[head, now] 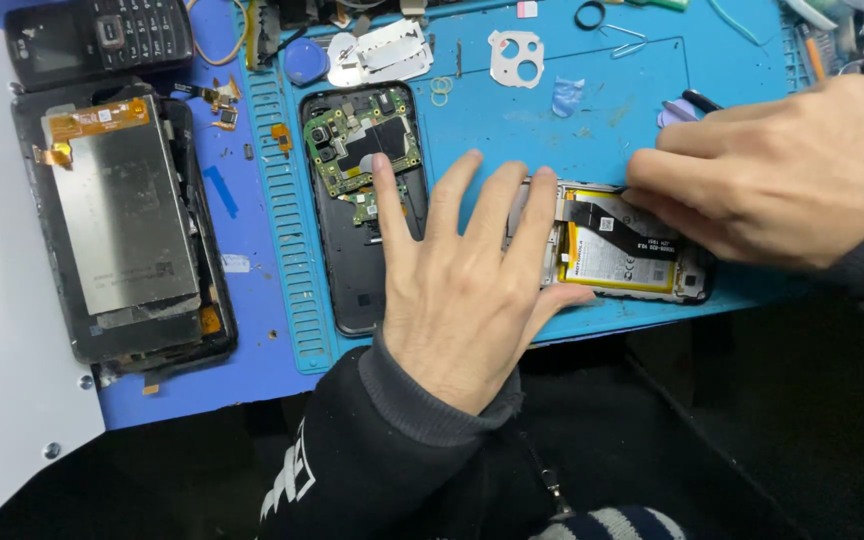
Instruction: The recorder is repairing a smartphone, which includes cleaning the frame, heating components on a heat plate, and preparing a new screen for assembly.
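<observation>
My left hand [462, 280] lies flat with fingers spread on the blue repair mat [512, 130], pressing the left end of an opened phone [622, 250] that lies sideways with its yellow battery showing. My right hand [782, 170] is closed over the phone's upper right part, pinching a thin dark tool [700, 100] whose tip is hidden under the fingers. To the left lies a phone back shell with a green circuit board [362, 140], touched by my left little finger.
A dismantled tablet-like screen assembly [122, 220] lies at the left. An old keypad phone [102, 35] sits at the top left. A camera cover plate [515, 57], metal shields [382, 52] and small rings are scattered on the mat's far side.
</observation>
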